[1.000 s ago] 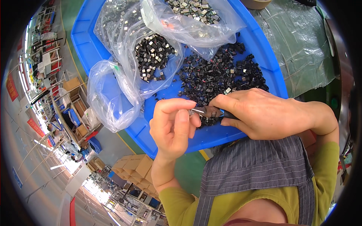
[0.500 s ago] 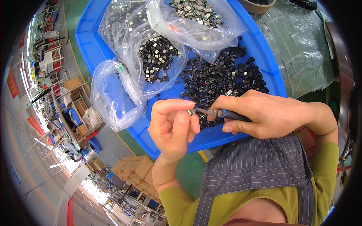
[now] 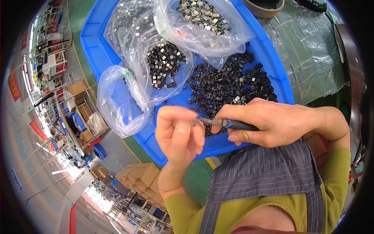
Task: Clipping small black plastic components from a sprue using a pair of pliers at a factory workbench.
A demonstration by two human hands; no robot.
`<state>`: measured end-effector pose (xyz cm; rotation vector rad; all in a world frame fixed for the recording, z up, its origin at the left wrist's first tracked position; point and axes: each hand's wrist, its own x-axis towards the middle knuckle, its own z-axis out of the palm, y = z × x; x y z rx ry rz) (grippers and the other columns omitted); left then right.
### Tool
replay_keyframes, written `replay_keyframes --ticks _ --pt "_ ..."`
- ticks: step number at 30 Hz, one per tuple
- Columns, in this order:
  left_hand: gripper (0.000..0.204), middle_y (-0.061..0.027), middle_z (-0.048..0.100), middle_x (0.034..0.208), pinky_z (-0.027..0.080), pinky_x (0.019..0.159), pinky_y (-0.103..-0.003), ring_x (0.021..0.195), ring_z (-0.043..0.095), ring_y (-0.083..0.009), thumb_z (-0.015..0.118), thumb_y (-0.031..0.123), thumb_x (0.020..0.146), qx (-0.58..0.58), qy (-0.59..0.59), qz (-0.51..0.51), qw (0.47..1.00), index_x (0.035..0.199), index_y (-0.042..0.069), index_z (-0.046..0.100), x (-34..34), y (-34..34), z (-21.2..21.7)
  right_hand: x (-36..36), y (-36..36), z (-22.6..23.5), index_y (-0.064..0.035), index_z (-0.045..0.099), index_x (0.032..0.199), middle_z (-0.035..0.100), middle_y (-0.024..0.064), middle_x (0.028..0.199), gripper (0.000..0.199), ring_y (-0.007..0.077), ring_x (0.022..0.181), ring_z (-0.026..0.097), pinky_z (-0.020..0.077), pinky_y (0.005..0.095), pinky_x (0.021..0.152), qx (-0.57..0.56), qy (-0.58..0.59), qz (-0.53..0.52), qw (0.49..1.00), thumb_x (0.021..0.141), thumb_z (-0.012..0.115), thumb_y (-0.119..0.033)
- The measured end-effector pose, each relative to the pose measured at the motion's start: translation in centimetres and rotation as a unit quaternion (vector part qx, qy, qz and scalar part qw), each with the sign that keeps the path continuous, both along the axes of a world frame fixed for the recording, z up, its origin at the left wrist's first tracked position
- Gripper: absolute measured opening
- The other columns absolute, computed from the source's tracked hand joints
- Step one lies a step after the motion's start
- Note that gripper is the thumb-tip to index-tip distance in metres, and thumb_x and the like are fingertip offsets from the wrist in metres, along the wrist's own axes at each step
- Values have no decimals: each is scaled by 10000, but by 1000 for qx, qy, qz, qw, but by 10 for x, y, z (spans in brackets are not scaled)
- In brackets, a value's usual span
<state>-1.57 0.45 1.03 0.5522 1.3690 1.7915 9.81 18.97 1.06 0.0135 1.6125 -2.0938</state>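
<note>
My left hand [image 3: 178, 134] is raised over the near edge of a blue plastic tray [image 3: 269, 54], its fingertips pinching a tiny metal part [image 3: 193, 122]. My right hand [image 3: 269, 123] grips a small tool with a blue and black handle [image 3: 233, 124]; its metal tip meets the part between my left fingers. Just beyond my hands a heap of small black components [image 3: 233, 84] lies loose on the tray floor.
Clear plastic bags lie in the tray: one open with black and silver pieces [image 3: 165, 64], one full of silver pieces [image 3: 202, 15], one nearly empty [image 3: 117, 101]. A tape roll [image 3: 263, 6] and plastic sheeting [image 3: 311, 46] sit to the right. Cardboard boxes [image 3: 136, 173] stand on the floor below.
The tool in my right hand has slid left, and its tip now meets the small part in my left fingertips. Both hands stayed over the tray's near edge.
</note>
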Motion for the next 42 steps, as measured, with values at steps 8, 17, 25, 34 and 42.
replay_keyframes --ticks 8,17,25,34,42 --pt "216 -174 671 830 418 512 -207 599 632 -148 401 139 996 -109 111 -38 987 1164 4 389 3 -6 2 9 -22 -26 -28 526 1097 560 157 877 289 351 843 562 442 425 737 289 221 -167 916 821 596 -79" --pt "230 -213 658 903 423 501 -194 638 658 -171 426 49 970 -96 220 -23 970 1184 -17 373 11 -9 -3 8 -29 -28 -40 576 1130 508 73 834 435 247 743 487 365 368 661 558 303 -235 736 698 608 -16" --pt "264 -252 630 964 537 609 -274 693 665 -217 430 -2 955 -69 246 -46 966 1200 -29 336 11 -9 -7 10 -30 -30 -57 545 1034 460 50 768 320 214 738 487 366 335 636 589 302 -217 718 726 572 -138" --pt "241 -215 653 929 466 527 -219 644 661 -190 435 12 957 -79 144 -79 983 1180 9 342 6 -8 0 12 -22 -29 0 505 1047 570 174 752 279 372 726 597 458 447 590 313 225 -156 909 785 593 -37" --pt "223 -196 666 895 432 498 -201 600 644 -165 427 62 975 -87 83 -68 990 1181 20 353 4 -9 1 7 -9 -15 27 482 1093 580 247 681 252 425 692 594 445 478 604 131 104 -80 983 882 563 -84"
